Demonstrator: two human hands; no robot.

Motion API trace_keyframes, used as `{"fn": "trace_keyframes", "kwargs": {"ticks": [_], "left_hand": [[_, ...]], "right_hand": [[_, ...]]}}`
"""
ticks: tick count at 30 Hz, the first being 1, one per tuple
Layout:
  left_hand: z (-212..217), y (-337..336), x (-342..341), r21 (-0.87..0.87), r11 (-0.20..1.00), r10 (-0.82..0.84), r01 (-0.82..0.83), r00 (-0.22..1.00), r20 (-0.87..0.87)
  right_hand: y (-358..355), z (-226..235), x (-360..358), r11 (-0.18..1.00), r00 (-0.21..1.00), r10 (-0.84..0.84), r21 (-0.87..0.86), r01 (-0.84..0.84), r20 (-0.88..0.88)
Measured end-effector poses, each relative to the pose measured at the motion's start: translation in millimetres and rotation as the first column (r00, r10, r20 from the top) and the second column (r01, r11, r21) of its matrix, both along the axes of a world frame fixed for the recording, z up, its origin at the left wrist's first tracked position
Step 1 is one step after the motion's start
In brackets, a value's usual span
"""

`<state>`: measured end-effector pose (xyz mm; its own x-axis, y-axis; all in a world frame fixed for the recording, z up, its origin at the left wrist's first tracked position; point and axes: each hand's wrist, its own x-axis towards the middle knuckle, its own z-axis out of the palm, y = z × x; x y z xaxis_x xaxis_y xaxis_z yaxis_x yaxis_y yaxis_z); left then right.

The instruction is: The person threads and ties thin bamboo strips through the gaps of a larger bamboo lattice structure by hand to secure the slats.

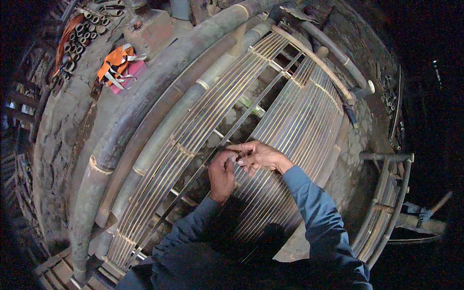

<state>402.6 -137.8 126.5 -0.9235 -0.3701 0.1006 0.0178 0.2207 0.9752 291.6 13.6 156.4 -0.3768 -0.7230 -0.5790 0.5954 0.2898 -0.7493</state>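
Note:
My left hand (222,175) and my right hand (265,155) meet over the middle of a bamboo slat frame. The left hand's fingers are curled closed, and what lies in them is hidden. Closed in a pinch, the right hand grips a thin reddish-brown cord (244,151) that loops by its fingers. Beneath the hands runs a single narrow bamboo strip (246,117), in the gap between two sets of slats. The left set of slats (212,113) is spaced apart and tied across by bindings; the right set (299,113) is closely packed.
Thick bamboo poles (145,106) run along the left. A curved bamboo end piece (319,60) spans the far end. Beyond the poles lie an orange bag (116,62) with white straps and a stack of cut bamboo tubes (87,36). A bamboo rack (386,208) stands at right.

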Motion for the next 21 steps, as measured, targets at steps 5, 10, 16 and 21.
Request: {"fn": "trace_keyframes", "kwargs": {"ticks": [5,10,16,21], "left_hand": [[3,-19,-20,0.179,0.957,-0.250,0.229,0.962,0.105],[-26,-26,-37,0.238,0.948,-0.231,0.211,0.971,0.057],[-24,-34,-45,0.439,0.897,-0.022,-0.051,0.987,0.160],[-30,-47,-41,0.528,0.841,-0.017,-0.119,0.969,0.245]], "right_hand": [[40,16,-26,0.942,0.477,0.317,0.330,-0.058,-0.820],[162,114,-78,0.897,0.558,0.046,0.280,0.341,-0.829],[243,207,-57,0.804,0.689,0.010,0.416,0.425,-0.724],[241,251,-7,0.788,0.700,-0.443,0.129,0.602,-0.560]]}}
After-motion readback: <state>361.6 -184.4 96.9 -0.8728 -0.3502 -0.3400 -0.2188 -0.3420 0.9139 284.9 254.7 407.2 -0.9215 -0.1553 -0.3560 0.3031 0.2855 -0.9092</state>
